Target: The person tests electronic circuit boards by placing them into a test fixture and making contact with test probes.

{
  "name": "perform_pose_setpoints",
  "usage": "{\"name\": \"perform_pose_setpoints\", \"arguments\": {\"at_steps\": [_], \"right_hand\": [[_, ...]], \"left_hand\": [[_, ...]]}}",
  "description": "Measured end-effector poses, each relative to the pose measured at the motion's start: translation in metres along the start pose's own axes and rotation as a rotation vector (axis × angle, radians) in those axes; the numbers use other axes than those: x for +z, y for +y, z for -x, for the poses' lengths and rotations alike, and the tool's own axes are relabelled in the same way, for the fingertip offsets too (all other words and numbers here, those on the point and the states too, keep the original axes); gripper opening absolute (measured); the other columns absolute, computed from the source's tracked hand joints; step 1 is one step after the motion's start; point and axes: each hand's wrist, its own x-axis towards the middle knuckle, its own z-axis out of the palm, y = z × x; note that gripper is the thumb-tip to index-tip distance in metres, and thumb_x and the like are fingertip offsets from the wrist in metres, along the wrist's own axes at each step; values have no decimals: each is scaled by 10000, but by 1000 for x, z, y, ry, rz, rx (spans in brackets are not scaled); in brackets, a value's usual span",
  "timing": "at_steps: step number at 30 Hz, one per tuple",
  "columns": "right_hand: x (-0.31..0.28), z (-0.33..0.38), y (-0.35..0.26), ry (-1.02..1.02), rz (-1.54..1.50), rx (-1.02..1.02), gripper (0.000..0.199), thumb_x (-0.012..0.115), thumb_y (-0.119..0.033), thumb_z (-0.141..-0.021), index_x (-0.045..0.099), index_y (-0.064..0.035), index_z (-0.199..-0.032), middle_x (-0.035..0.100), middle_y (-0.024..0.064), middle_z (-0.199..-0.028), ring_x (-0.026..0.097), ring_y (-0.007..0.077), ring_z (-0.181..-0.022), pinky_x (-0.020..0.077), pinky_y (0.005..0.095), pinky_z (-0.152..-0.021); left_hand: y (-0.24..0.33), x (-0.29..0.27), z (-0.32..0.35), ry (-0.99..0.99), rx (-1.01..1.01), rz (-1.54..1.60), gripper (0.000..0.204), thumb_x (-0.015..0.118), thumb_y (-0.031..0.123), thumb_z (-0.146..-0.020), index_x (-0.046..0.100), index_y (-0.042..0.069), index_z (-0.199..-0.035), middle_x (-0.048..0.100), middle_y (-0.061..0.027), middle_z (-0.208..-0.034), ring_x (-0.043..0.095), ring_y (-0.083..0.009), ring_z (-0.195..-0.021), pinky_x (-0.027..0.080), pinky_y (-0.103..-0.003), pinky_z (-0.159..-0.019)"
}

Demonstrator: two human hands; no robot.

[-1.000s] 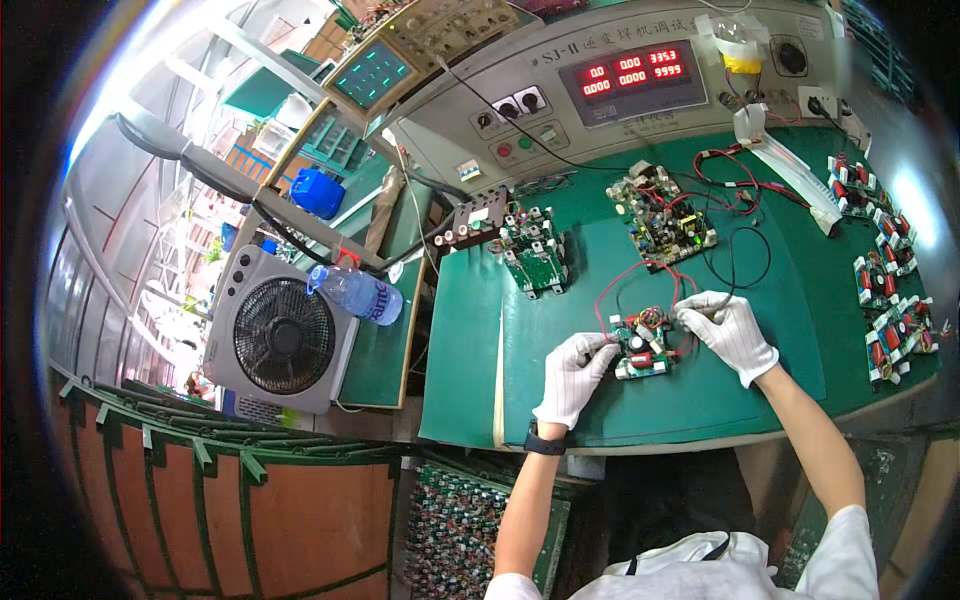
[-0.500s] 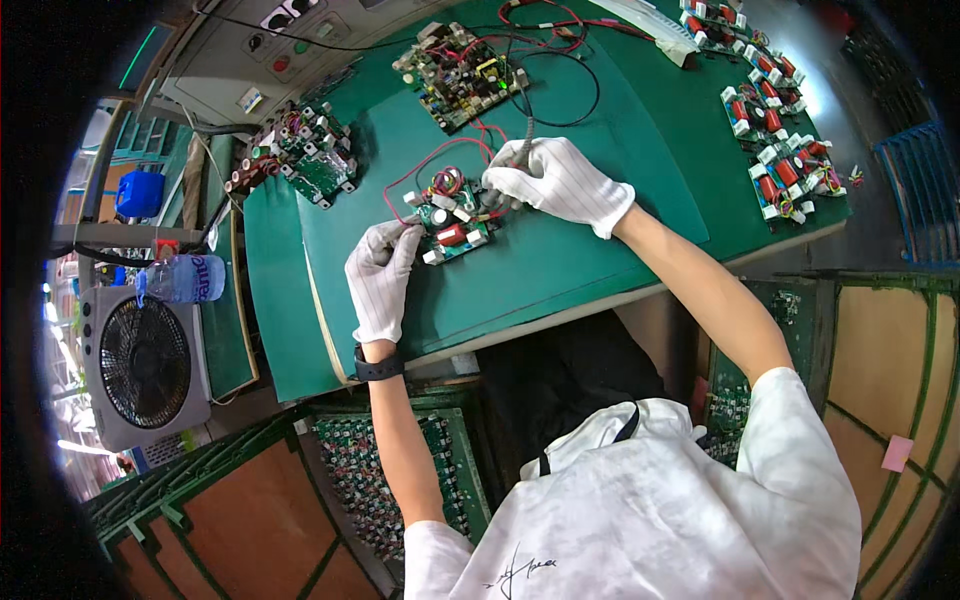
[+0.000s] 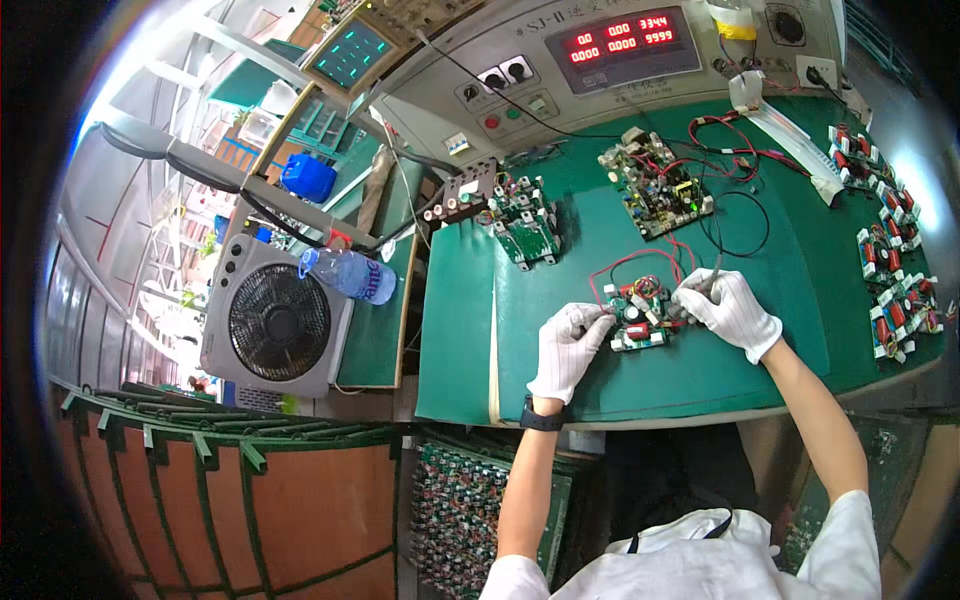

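Small circuit board (image 3: 634,314) sits just this side of the big circuit board (image 3: 655,187). Right hand (image 3: 732,310) is pinching a gray lead (image 3: 717,261), left hand (image 3: 568,350) is at the small one, can't tell if gripping.

Green-topped workbench (image 3: 455,320), grey instrument console (image 3: 460,95) along its back. Lower green-topped side table (image 3: 375,345) at left, grey box fan (image 3: 280,325) beside it. Ribbed grey wall (image 3: 85,330) far left, bright white light upper left. Brown panels (image 3: 320,510), green-framed, lower left. Glare on grey floor (image 3: 918,175), right.
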Motion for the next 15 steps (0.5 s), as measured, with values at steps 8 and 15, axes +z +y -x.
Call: {"name": "perform_pose_setpoints", "arguments": {"at_steps": [8, 15], "right_hand": [[-7, -36, -31, 366, -423, 63, 240, 678, -237, -1002, 711, 0, -1007, 749, 64, -886, 686, 133, -753, 528, 322, -658], [9, -89, -49, 46, -85, -170, 330, 724, -331, -971, 752, -6, -1018, 762, 140, -900, 705, 182, -805, 549, 327, -779]], "left_hand": [[-4, -21, -9, 40, -50, 151, 110, 766, 47, -941, 745, -17, -1028, 721, -10, -960, 622, -48, -858, 512, -215, -771], [4, -14, -13, 9, 11, -134, 147, 741, 92, -953, 755, -26, -1039, 732, -33, -923, 628, -65, -817, 501, -236, -731]]}}
